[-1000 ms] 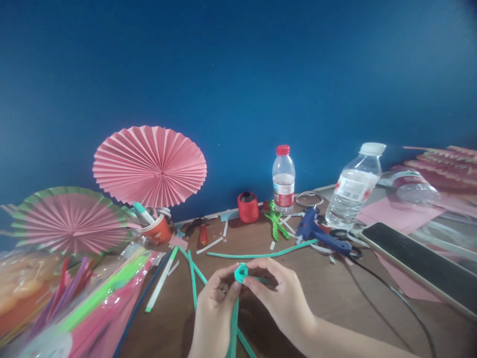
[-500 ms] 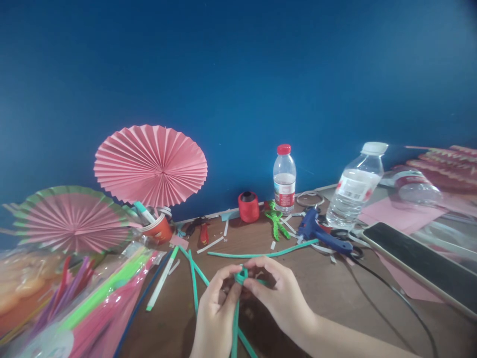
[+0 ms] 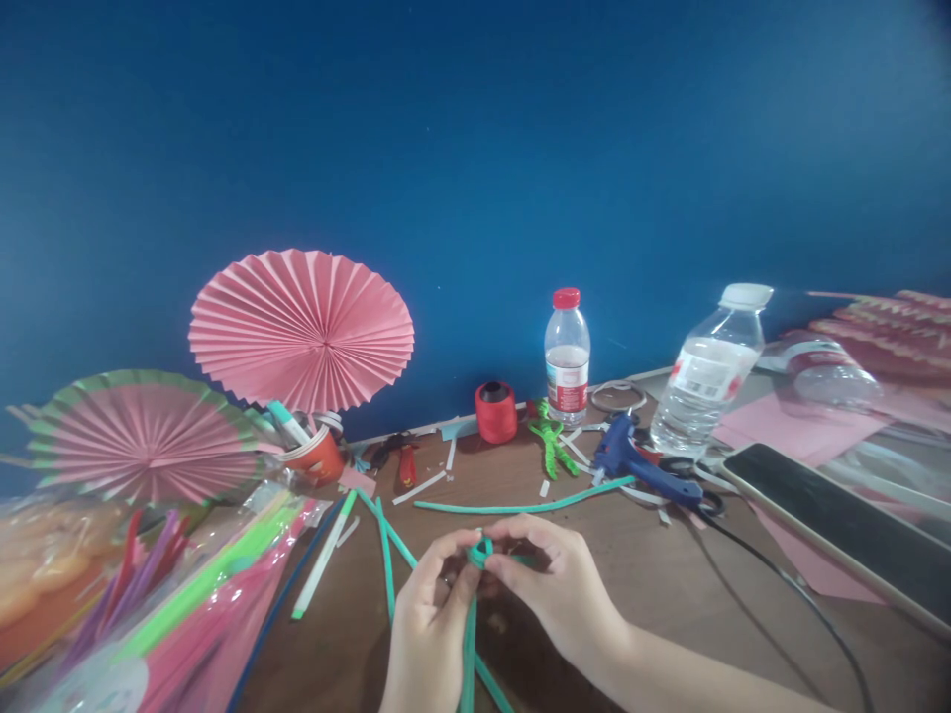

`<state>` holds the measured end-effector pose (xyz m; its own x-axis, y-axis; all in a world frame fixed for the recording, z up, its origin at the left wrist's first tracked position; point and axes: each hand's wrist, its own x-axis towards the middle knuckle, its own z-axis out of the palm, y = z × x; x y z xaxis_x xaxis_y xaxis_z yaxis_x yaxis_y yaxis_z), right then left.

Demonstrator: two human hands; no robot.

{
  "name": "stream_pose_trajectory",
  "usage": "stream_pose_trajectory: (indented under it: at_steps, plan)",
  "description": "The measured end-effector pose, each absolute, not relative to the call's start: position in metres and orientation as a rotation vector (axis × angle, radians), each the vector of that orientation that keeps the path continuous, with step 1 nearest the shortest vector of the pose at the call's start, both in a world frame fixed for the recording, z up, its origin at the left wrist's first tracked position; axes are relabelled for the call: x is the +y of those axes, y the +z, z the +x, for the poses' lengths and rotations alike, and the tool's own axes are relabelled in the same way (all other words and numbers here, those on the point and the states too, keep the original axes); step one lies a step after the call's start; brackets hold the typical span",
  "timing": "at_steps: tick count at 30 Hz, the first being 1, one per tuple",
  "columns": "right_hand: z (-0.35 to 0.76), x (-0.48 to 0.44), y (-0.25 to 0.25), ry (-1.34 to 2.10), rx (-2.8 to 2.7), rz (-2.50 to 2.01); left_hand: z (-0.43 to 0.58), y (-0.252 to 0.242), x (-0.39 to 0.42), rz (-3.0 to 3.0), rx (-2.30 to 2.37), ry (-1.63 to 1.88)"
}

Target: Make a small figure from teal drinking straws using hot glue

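Strip (image 3: 482, 551) of green, curled into a small loop, sits between the person's two hands just above the near part of the brown table (image 3: 669, 604). The left hand (image 3: 437, 609) pinches the loop's left side between thumb and forefinger, while the right hand (image 3: 569, 584) pinches the other side the same way, so the fingertips of both nearly meet around it. Green lengths hang below the left thumb, toward the bottom edge of the view. Behind the hands, a loose green stem (image 3: 520, 509) lies across the table, one end beside a blue glue gun (image 3: 646, 465). Farther back stand a red spool (image 3: 495, 412) and a red-capped bottle (image 3: 567, 381); a white-capped bottle (image 3: 705, 371) appears tilted to the right. A phone (image 3: 839, 525) lies at the right, and a pink paper fan (image 3: 297, 327) rises at the left behind a cup (image 3: 316, 458) of pens.
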<state>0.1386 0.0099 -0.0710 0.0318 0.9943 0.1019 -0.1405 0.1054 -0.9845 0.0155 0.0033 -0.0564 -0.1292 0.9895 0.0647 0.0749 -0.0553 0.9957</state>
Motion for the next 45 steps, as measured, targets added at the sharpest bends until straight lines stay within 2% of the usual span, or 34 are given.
stream_pose_trajectory:
  at_steps: [9,28,45]
  plan:
    - [0.1412,0.0101,-0.0661,1.106,-1.196,-1.081,0.0079,-0.0588,0.0062,1.23,1.284,1.22]
    - [0.142,0.009,-0.0657,1.045,-1.259,-1.137,0.0122,-0.0557,0.0036,1.174,1.323,1.278]
    - [0.1442,0.0069,-0.0702,0.965,-1.292,-1.08,0.016,-0.052,0.0084,0.749,0.991,1.255]
